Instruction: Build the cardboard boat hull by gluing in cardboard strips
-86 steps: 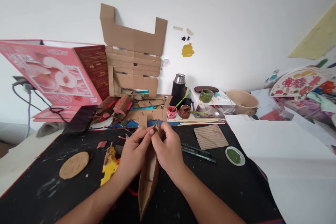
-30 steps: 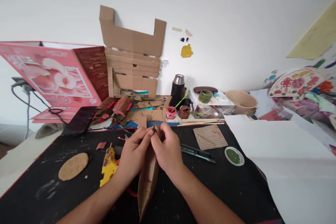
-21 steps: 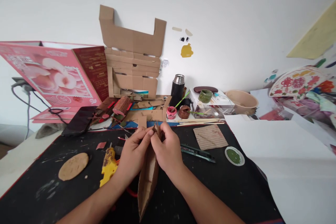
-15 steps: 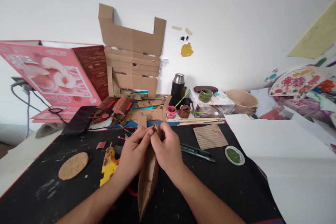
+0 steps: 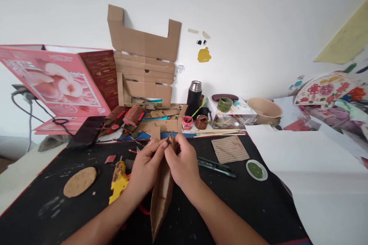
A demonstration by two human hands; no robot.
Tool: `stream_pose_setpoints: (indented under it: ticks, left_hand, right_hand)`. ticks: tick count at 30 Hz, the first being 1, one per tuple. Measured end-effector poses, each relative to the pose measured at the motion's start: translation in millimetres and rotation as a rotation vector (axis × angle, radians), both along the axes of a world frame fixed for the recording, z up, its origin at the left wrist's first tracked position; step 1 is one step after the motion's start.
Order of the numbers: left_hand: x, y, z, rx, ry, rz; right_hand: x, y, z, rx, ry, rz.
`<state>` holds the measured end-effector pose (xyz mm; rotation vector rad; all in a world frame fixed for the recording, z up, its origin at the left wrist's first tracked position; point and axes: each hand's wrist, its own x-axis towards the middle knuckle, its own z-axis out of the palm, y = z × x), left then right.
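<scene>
Head view, going left to right: a round tan disc [image 5: 79,182] sat on the black mat [image 5: 230,206], then a yellow glue gun [image 5: 117,185] near the left hand [image 5: 148,162]. That one and the right hand [image 5: 184,162] both pinched the far end of a skinny cardboard shell [image 5: 161,199], which ran back toward the camera. Past them lay a green cutter [image 5: 217,167] and some ridged cardboard [image 5: 231,150].

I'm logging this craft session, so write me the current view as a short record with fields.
Left hand: pinching the far end of the cardboard piece
Right hand: pinching the same end
Piece: narrow, open-topped, near end tapering to a point
Left side: yellow glue gun, tan oval
Right side: green cutter, corrugated square
Surface: black mat
Beyond mat: black flask, pink jar
</scene>
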<state>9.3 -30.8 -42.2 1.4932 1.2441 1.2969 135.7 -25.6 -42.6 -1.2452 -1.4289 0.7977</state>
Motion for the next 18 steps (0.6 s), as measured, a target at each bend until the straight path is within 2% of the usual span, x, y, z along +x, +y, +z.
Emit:
stream_pose_setpoints:
  ticks: [18]
  left_hand:
    - [0.4, 0.6, -1.2, -0.003, -0.013, 0.008]
  right_hand:
    - [0.1, 0.4, -0.4, 0.024, -0.006, -0.003]
